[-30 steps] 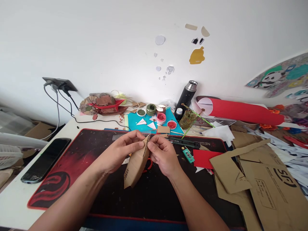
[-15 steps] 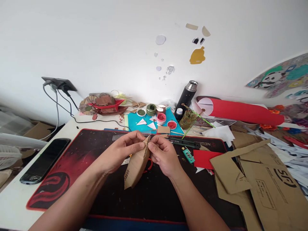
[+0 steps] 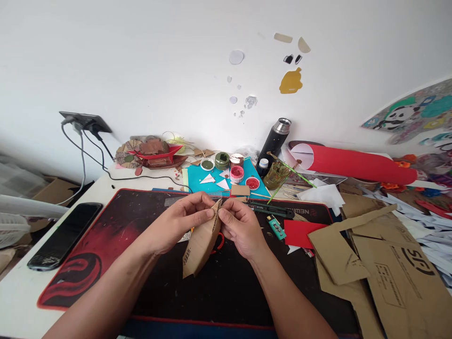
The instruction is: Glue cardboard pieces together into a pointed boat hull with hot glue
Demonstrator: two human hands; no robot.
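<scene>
Cardboard piece (image 3: 201, 247), folded and pointed at its upper end, was held at the centre of the frame, slanting from upper right to lower left above the dark mat (image 3: 212, 301). The left hand (image 3: 181, 219) had its fingers nearly closed, thumb and forefinger pinching the upper left side near the tip. The right hand (image 3: 242, 228) had its fingers closed in a pinch on the right edge of that tip, thumb uppermost; its other fingers were curled and partly hidden. Dark print showed near the lower end, and a red curved part (image 3: 221, 242) peeked out just beside the right edge, the rest of it hidden.

On the desk (image 3: 17, 294), a black phone (image 3: 65, 235) lay left of the mat. Beyond the hands, a blue sheet (image 3: 194, 179) bore white paper triangles (image 3: 207, 179) and open paint pots (image 3: 236, 173) with green and red paint. A black flask (image 3: 273, 141) stood upright behind a murky jar (image 3: 275, 175) at upper right of centre, near a red roll (image 3: 360, 164). Right of the hands lay a teal lighter-like item (image 3: 276, 228), a red card (image 3: 298, 233) and overlapping cardboard sheets (image 3: 399, 278), which filled the lower right.
</scene>
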